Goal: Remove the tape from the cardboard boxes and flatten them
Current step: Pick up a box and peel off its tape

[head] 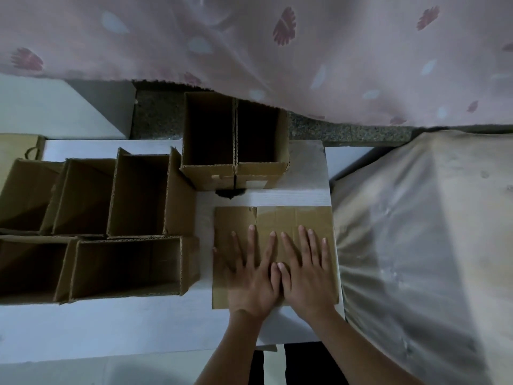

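A flattened cardboard box point(291, 218) lies on the white table point(138, 329) at its right end. My left hand point(251, 276) and my right hand point(306, 273) press flat on it side by side, fingers straight and spread, thumbs touching. Several open, upright cardboard boxes stand on the table's left half, the nearest one point(127, 268) just left of the flat box. Another open box point(234, 143) stands at the table's far edge, with bits of pale tape on its near wall.
A pink patterned curtain point(305, 51) hangs across the back. A cloth-covered surface point(416, 232) lies right of the table. A paper bag point(19, 148) shows at the far left. Speckled floor point(155, 112) shows behind the table.
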`<action>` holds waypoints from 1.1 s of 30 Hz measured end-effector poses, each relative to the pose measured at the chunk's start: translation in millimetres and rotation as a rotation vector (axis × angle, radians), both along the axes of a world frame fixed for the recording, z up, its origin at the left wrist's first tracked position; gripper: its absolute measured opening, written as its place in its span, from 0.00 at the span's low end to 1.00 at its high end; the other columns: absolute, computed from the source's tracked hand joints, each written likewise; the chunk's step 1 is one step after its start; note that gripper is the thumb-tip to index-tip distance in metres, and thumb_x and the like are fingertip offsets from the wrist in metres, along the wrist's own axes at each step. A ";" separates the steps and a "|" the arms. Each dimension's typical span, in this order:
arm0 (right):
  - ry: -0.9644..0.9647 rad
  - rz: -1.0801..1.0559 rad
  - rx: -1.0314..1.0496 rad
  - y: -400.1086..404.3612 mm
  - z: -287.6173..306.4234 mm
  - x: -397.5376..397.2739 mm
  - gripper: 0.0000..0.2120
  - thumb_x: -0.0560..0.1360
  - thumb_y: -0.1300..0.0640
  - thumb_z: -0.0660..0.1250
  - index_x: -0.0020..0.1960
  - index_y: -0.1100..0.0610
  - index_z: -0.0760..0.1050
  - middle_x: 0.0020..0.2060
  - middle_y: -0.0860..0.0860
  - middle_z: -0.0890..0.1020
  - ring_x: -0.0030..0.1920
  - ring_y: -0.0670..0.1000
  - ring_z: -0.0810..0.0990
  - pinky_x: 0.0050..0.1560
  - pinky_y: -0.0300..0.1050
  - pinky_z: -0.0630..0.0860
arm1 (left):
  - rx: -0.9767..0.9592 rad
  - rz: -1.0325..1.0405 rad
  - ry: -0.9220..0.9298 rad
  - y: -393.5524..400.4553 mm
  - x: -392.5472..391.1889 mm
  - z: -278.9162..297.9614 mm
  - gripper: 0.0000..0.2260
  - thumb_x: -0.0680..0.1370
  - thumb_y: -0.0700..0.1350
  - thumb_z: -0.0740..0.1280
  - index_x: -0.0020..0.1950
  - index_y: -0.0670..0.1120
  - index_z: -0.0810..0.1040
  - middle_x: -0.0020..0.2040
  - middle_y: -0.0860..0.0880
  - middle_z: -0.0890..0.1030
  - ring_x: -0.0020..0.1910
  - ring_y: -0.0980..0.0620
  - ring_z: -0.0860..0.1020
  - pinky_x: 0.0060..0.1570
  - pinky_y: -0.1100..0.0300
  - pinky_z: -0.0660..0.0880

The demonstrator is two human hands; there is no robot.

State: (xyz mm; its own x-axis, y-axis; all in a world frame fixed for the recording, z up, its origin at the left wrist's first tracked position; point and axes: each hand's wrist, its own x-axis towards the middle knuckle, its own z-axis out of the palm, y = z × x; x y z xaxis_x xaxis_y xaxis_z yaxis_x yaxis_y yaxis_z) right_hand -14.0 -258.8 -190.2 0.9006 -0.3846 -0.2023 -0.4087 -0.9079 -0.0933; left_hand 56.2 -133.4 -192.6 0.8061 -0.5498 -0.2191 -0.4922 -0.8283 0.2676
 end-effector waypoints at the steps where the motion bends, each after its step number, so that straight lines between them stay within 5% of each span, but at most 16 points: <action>1: 0.006 0.000 0.013 -0.3 3.9 0.1 0.29 0.83 0.42 0.47 0.82 0.48 0.50 0.80 0.58 0.51 0.81 0.57 0.48 0.77 0.64 0.51 | 0.002 0.004 0.003 -0.1 0.3 -1.0 0.28 0.82 0.60 0.47 0.82 0.58 0.50 0.83 0.44 0.48 0.80 0.33 0.48 0.70 0.25 0.47; 6: -0.068 -0.013 0.124 -27.3 31.8 29.5 0.29 0.77 0.47 0.62 0.75 0.56 0.64 0.72 0.57 0.64 0.74 0.61 0.63 0.77 0.61 0.56 | 0.056 -0.001 0.058 1.1 2.9 2.5 0.30 0.81 0.59 0.53 0.82 0.58 0.49 0.83 0.44 0.47 0.80 0.33 0.48 0.71 0.25 0.45; 10: 0.200 0.059 0.180 -66.7 54.3 84.2 0.32 0.79 0.46 0.63 0.78 0.55 0.58 0.75 0.57 0.59 0.77 0.59 0.56 0.76 0.59 0.55 | 0.096 -0.015 0.118 -1.0 4.5 16.2 0.29 0.81 0.59 0.51 0.82 0.57 0.50 0.83 0.44 0.46 0.80 0.33 0.45 0.71 0.25 0.45; 13: 0.318 0.021 0.208 -79.3 66.7 115.7 0.24 0.78 0.44 0.63 0.71 0.52 0.68 0.65 0.56 0.70 0.68 0.59 0.67 0.69 0.56 0.64 | 0.141 -0.054 0.190 1.1 12.6 25.3 0.32 0.80 0.64 0.48 0.81 0.61 0.38 0.81 0.46 0.34 0.78 0.35 0.33 0.70 0.26 0.36; 17: 0.404 -0.106 0.305 -84.4 77.3 128.7 0.22 0.73 0.38 0.68 0.61 0.51 0.73 0.60 0.55 0.72 0.64 0.59 0.70 0.66 0.55 0.67 | 0.138 -0.117 0.293 0.4 26.4 38.9 0.34 0.81 0.64 0.51 0.77 0.65 0.30 0.76 0.50 0.22 0.72 0.37 0.21 0.67 0.27 0.28; 22: 0.466 -0.170 0.419 -72.1 77.9 116.8 0.37 0.69 0.34 0.72 0.67 0.56 0.66 0.64 0.55 0.76 0.64 0.59 0.74 0.65 0.56 0.69 | 0.156 -0.141 0.373 -1.1 23.3 56.4 0.40 0.81 0.59 0.59 0.76 0.67 0.28 0.76 0.50 0.22 0.73 0.37 0.23 0.68 0.27 0.29; 28: 0.426 -0.235 0.509 -66.7 81.4 93.7 0.26 0.68 0.37 0.75 0.53 0.51 0.68 0.54 0.53 0.72 0.51 0.55 0.74 0.54 0.51 0.75 | 0.177 -0.206 0.379 3.7 14.4 65.8 0.38 0.82 0.56 0.60 0.76 0.68 0.31 0.77 0.53 0.23 0.76 0.38 0.27 0.71 0.26 0.38; 31: 0.401 -0.250 0.528 -63.8 83.1 80.4 0.24 0.69 0.39 0.75 0.52 0.52 0.67 0.50 0.51 0.74 0.46 0.50 0.73 0.39 0.45 0.69 | 0.182 -0.212 0.367 5.8 7.0 65.8 0.38 0.82 0.53 0.60 0.77 0.68 0.32 0.76 0.54 0.22 0.76 0.39 0.27 0.71 0.27 0.38; 33: 0.354 -0.298 0.588 -61.1 86.8 70.6 0.24 0.68 0.42 0.77 0.54 0.52 0.70 0.51 0.50 0.77 0.49 0.51 0.76 0.41 0.45 0.70 | 0.166 -0.207 0.343 9.2 0.2 66.4 0.39 0.81 0.52 0.61 0.76 0.69 0.32 0.76 0.54 0.23 0.77 0.41 0.28 0.72 0.27 0.39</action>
State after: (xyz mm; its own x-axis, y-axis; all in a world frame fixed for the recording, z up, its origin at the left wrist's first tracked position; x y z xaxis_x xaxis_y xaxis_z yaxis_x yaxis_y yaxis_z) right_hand 56.7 -319.9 -103.4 0.6179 -0.3409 -0.7085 -0.7254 -0.5947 -0.3466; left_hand 56.5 -124.2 -126.3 0.5476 -0.6272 -0.5539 -0.5587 -0.7668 0.3159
